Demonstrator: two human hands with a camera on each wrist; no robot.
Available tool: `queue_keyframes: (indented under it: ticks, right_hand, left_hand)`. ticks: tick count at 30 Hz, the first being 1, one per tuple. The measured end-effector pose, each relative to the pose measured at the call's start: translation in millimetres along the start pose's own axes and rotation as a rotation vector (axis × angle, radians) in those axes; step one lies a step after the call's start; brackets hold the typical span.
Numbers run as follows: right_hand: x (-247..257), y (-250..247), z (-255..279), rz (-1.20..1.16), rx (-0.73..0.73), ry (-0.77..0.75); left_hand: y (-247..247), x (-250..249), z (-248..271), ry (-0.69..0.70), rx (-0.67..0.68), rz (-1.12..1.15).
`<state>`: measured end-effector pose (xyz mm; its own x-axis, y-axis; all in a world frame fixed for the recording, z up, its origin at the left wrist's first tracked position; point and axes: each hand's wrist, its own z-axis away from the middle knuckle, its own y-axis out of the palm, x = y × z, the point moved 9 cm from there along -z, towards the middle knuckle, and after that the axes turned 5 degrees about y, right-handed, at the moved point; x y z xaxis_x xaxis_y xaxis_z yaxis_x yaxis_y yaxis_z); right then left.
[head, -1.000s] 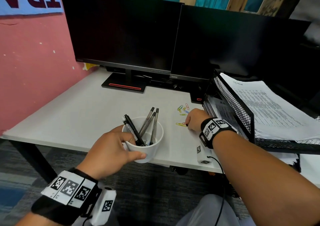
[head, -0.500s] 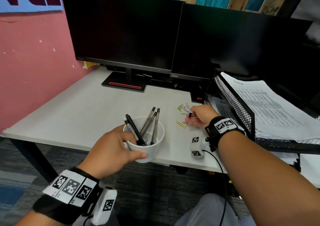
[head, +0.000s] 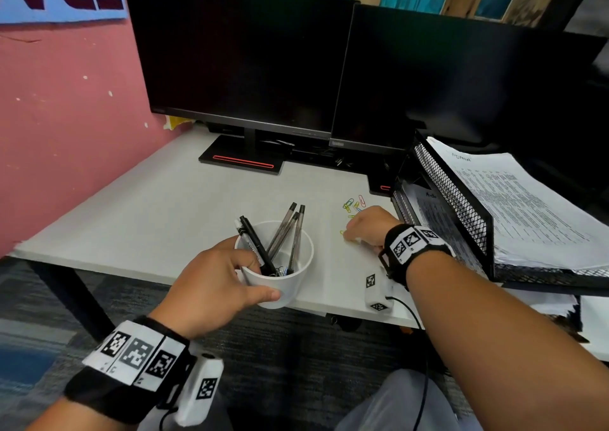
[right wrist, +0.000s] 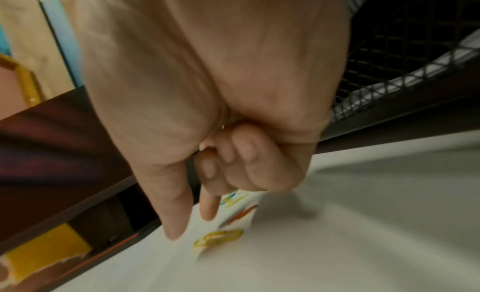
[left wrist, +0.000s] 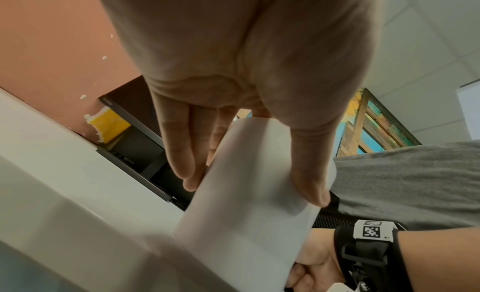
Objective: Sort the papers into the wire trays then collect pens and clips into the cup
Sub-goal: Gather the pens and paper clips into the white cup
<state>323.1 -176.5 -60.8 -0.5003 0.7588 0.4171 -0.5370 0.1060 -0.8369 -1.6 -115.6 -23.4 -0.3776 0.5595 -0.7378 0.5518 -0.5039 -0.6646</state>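
My left hand (head: 211,285) grips the white cup (head: 283,287) at the desk's front edge, thumb on the near side and fingers round the far side; in the left wrist view the hand (left wrist: 252,188) wraps the cup (left wrist: 246,214). Several pens (head: 283,232) stand in the cup. My right hand (head: 354,232) hovers low over a yellow paper clip (head: 342,232). In the right wrist view my hand (right wrist: 191,224) points thumb and forefinger down at that clip (right wrist: 218,238), while the other fingers (right wrist: 249,152) curl into the palm round a small metallic glint. More coloured clips (head: 352,203) lie just beyond.
Black wire trays (head: 454,193) stacked with printed papers (head: 527,206) stand right of my right hand. Two dark monitors (head: 240,51) (head: 445,84) line the back of the white desk (head: 164,206). A pink wall (head: 66,117) bounds the left.
My right hand reached out to the clip cluster, pinched one, then drew back and down to the nearer yellow clip. The left hand and the cup stayed put.
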Motion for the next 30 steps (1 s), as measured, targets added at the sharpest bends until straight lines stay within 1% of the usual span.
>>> queue_keyframes:
  ticks: [2,6,11,13,14,15,16,18,19,20,22,25,28,30]
  right_hand:
    - [4,5,-4,0.081,-0.010,-0.010]
    - [6,12,-12,0.241,-0.040,0.048]
    - [8,20,-6,0.288,0.060,0.038]
    - [12,20,2,0.284,0.075,0.010]
    - [18,17,7,0.233,0.071,-0.016]
    - [26,11,13,0.130,0.070,-0.055]
    - [38,4,22,-0.034,0.083,-0.105]
    - [65,-13,46,-0.429,0.155,-0.208]
    - [81,-21,60,-0.551,0.202,-0.272]
    - [97,-28,75,-0.592,0.242,-0.336]
    - [126,-36,103,-0.493,0.276,-0.447]
    - [157,-29,135,-0.134,0.230,-0.557]
    - [167,-10,151,0.156,0.186,-0.606]
    - [167,-11,152,0.208,0.141,-0.631]
  left_hand:
    - [1,0,0,0.000,0.008,0.005]
    - [-1,-2,0,0.004,0.011,0.014]
    - [-2,-3,0,0.003,0.008,0.013]
    - [-2,-2,1,0.003,0.006,0.025]
    - [-2,-1,1,0.002,0.005,0.032]
    - [-1,1,1,0.000,0.004,0.037]
    - [-1,2,1,-0.003,0.007,0.039]
    - [2,5,0,-0.005,0.012,0.039]
    - [3,5,0,-0.005,0.014,0.039]
    - [5,5,0,-0.003,0.015,0.037]
    - [7,2,-1,0.006,0.016,0.033]
    - [11,-3,-3,0.025,0.015,0.041]
    - [13,-6,-4,0.027,0.021,0.044]
    - [12,-6,-4,0.026,0.023,0.039]
